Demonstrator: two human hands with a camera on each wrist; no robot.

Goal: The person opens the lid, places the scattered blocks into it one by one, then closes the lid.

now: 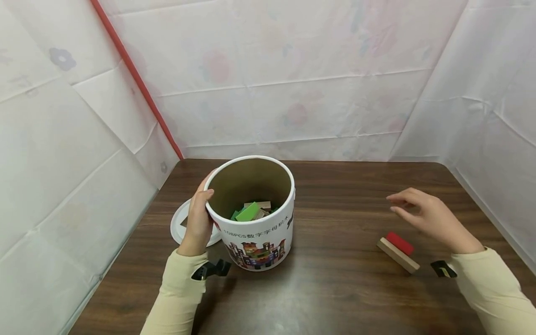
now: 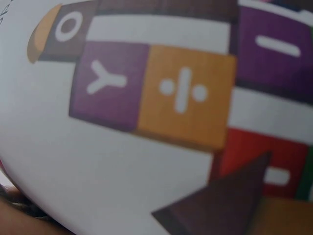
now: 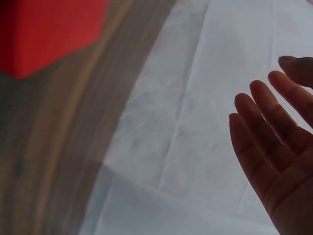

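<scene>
From the head view I have my left hand [image 1: 198, 222] on the white tub [image 1: 255, 218], fingers curled over its rim at about nine o'clock, thumb on the inner edge, so that hand grips the tub and steadies it. The tub stands upright near the middle of the dark worktop [image 1: 335, 288], open at the top. Its printed wall fills the left wrist view [image 2: 146, 147] with pictured letter blocks, too close and blurred to tell more. Inside, low down, I can see a green block [image 1: 249, 212] and a few plain wooden ones [image 1: 263, 205]; the tub looks far from full, though its floor is mostly hidden from me.

The white lid [image 1: 179, 224] lies flat on the worktop behind my left hand, at the tub's nine o'clock, touching or just beside its base; I cannot tell which.

My right hand [image 1: 427, 216] hovers at the tub's three o'clock, well apart from it, fingers spread and relaxed, holding nothing; the right wrist view shows the bare palm and straight fingers [image 3: 264, 142]. Just below it, at the hand's seven o'clock, a red block [image 1: 399, 243] and a long plain wooden block [image 1: 398, 255] lie side by side on the worktop.

My judgement: most blocks are already in the tub, with these two left outside and the lid not yet on.
</scene>
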